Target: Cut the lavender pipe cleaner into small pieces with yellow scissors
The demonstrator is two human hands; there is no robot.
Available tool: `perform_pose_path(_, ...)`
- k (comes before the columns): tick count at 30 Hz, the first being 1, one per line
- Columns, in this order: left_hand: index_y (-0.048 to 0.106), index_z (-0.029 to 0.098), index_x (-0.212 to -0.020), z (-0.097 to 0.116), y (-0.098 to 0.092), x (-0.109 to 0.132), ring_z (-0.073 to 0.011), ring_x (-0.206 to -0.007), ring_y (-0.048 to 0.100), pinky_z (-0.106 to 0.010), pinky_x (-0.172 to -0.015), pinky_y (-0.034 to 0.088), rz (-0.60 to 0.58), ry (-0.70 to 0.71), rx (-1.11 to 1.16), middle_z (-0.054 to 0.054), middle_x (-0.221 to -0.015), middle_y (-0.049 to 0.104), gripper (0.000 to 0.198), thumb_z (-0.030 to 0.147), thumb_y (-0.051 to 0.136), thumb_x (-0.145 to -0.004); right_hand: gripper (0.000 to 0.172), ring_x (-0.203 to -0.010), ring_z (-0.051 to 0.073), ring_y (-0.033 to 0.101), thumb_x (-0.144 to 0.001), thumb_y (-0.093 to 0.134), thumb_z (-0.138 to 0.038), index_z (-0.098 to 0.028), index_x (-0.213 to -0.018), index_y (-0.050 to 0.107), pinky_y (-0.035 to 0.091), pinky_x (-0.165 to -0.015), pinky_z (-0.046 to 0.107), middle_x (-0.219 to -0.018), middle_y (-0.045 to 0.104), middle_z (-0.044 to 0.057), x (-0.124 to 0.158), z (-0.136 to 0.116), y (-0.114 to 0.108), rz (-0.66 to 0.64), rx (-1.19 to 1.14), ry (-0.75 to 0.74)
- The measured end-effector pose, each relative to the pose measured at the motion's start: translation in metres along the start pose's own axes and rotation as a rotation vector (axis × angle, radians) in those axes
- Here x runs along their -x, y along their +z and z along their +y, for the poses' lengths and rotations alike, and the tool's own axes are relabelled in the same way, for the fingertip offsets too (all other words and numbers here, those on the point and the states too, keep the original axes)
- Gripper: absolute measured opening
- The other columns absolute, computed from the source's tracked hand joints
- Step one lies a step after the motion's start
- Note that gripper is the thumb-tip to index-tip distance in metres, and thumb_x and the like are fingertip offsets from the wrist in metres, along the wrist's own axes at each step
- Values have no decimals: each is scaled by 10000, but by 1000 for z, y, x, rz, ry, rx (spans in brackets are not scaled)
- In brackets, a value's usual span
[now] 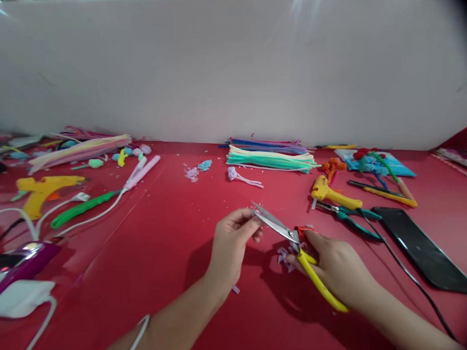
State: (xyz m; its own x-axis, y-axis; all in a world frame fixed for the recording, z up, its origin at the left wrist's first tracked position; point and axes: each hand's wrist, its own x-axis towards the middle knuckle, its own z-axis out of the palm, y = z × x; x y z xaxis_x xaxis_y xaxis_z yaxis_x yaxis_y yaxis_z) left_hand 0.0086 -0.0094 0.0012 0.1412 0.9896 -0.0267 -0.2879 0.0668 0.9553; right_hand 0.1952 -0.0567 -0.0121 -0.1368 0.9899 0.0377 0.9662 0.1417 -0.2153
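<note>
My right hand [332, 258] grips a pair of scissors [323, 284] with yellow and red handles. Their blades are slightly apart and point up and left, toward my left hand [234, 241]. The left thumb and fingers are pinched together right at the blades; what they hold, if anything, is too small to make out. Short lilac pipe cleaner cuttings [285, 259] lie on the table beneath the scissors. Beyond my hands rests a lilac pipe cleaner piece [246, 177] with a curled head and long stems.
Bundles of pipe cleaners [271, 158] lie at the back. On the right are a yellow glue gun [333, 193], green-handled pliers [353, 219] and a black phone [427, 250]. Another glue gun [46, 189], a pink styling iron [141, 173] and cables occupy the left.
</note>
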Motion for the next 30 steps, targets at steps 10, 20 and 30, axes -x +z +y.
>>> perform_pose_path(10,608,147,-710,1,-1,-1,-71,-543,483,-191,-504,376,27,-11,25,6,-610,548,62,185,563,-692,234,-479,150,511,-721,438,-444,-210,-741,432,209,-446,234,-557,557,-5,0,5,3,81,90,-57)
perform_pose_path(20,584,138,-683,2,-1,0,-66,-545,470,-180,-503,377,6,2,11,6,-596,530,73,199,555,-711,233,-451,138,507,-731,433,-435,-202,-740,442,193,-437,241,-543,550,-11,-1,5,2,129,109,-91)
perform_pose_path(30,572,135,-670,3,0,0,-58,-531,462,-172,-500,377,-4,-7,41,8,-591,523,73,192,553,-710,239,-440,139,502,-730,433,-444,-209,-693,417,177,-435,243,-529,539,-12,-1,5,1,139,141,-87)
